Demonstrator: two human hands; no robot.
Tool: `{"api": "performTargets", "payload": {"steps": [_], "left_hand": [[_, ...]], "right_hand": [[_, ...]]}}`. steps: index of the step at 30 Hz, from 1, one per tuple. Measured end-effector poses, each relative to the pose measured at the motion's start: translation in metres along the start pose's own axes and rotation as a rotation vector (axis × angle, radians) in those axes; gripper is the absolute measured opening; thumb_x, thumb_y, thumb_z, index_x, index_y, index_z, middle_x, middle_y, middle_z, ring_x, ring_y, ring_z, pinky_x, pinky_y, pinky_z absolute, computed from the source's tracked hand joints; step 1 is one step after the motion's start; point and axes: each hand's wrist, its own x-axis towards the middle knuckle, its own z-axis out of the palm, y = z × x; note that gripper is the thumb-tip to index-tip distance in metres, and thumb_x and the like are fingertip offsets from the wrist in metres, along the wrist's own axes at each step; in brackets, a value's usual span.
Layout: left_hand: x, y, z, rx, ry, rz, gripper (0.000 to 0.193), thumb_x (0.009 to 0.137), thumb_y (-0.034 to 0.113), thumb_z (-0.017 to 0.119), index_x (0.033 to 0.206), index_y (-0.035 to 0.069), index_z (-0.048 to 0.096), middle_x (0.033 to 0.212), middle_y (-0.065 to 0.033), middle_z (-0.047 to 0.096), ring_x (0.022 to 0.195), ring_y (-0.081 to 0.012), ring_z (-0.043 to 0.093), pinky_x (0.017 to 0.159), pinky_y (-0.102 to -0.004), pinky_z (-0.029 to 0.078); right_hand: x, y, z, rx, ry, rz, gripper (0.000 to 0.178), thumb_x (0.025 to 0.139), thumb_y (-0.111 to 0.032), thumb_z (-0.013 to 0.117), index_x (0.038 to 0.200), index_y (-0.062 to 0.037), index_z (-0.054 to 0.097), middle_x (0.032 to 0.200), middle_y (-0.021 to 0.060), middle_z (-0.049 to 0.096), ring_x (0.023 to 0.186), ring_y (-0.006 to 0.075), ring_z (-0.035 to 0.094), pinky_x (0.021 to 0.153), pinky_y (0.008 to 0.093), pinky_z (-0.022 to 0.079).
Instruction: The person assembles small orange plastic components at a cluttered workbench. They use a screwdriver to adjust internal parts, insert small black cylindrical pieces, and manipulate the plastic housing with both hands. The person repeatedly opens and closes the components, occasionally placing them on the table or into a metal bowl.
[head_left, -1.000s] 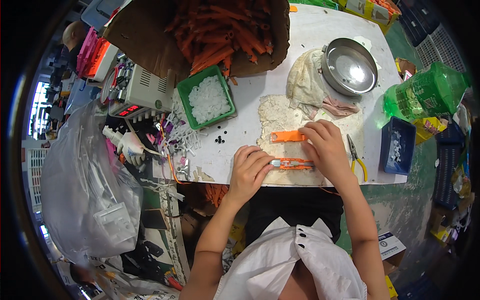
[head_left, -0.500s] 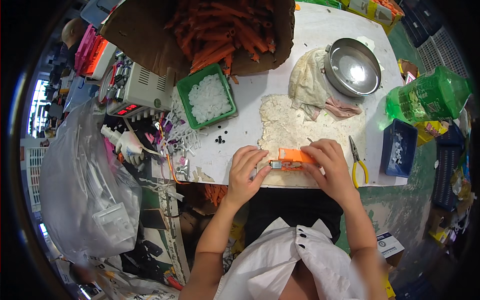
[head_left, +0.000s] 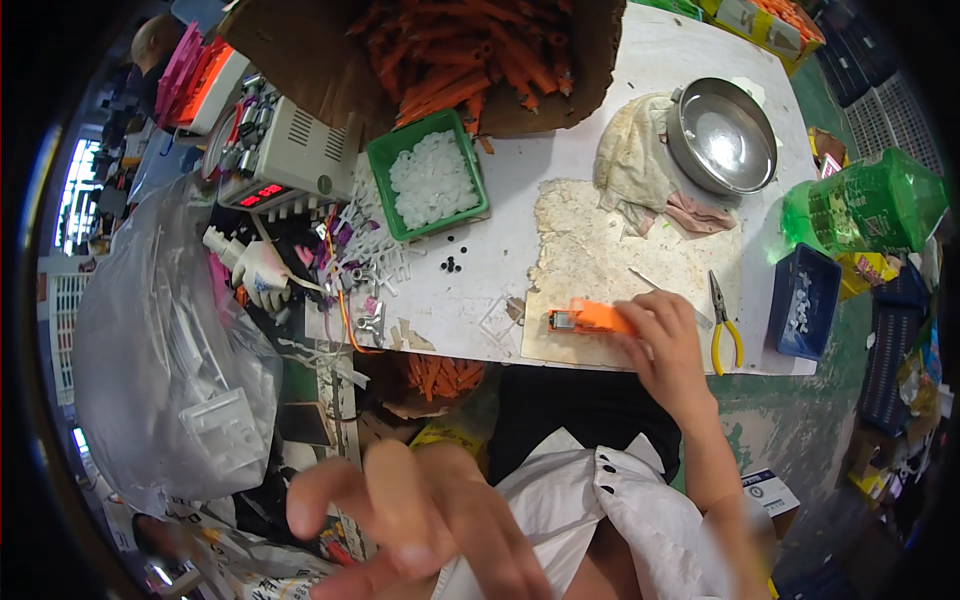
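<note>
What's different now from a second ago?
The left hand has let go of the metal-ended casing and moved toward the lower left of the view. The orange cover has come nearer the person, over that casing, with the right hand still on its right end. The pliers and green bottle stayed put.

Metal bowl (head_left: 728, 145), crumpled cloth (head_left: 630, 150), green bottle (head_left: 868, 208)

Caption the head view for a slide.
Right hand holds an orange part on the worktable; left hand blurred in foreground.
</note>
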Motion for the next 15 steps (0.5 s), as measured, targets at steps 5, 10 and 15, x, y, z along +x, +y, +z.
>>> {"api": "performTargets", "payload": {"steps": [5,10,15], "left_hand": [[-0.001,-0.017,0.019,-0.153,0.090,-0.003,0.059,0.090,0.031,0.064,0.141,0.016,0.036,0.120,-0.0226,0.044,0.109,-0.0352,0.048,0.066,-0.0427,0.062],[-0.015,-0.012,0.018,-0.151,0.156,-0.044,0.054,0.090,0.027,0.065,0.137,0.014,0.041,0.112,-0.0227,0.046,0.098,-0.0315,0.052,0.066,-0.0392,0.062],[0.000,-0.021,0.024,-0.245,0.175,-0.083,0.052,0.090,0.026,0.064,0.136,0.012,0.041,0.109,-0.0214,0.046,0.092,-0.0293,0.057,0.068,-0.0385,0.062]], "right_hand": [[-0.004,0.012,-0.010,-0.073,0.131,0.157,0.033,0.077,-0.011,0.070,0.108,-0.0017,0.062,0.103,0.0125,0.059,0.101,0.0320,0.053,0.089,0.0413,0.041],[-0.001,0.021,-0.009,-0.105,0.103,0.130,0.032,0.078,-0.011,0.069,0.109,-0.0025,0.063,0.104,0.0122,0.059,0.103,0.0314,0.053,0.091,0.0412,0.041],[0.029,0.027,0.009,-0.119,0.091,0.061,0.032,0.079,-0.011,0.068,0.109,-0.0040,0.062,0.106,0.0104,0.058,0.105,0.0309,0.051,0.093,0.0422,0.041]]}}
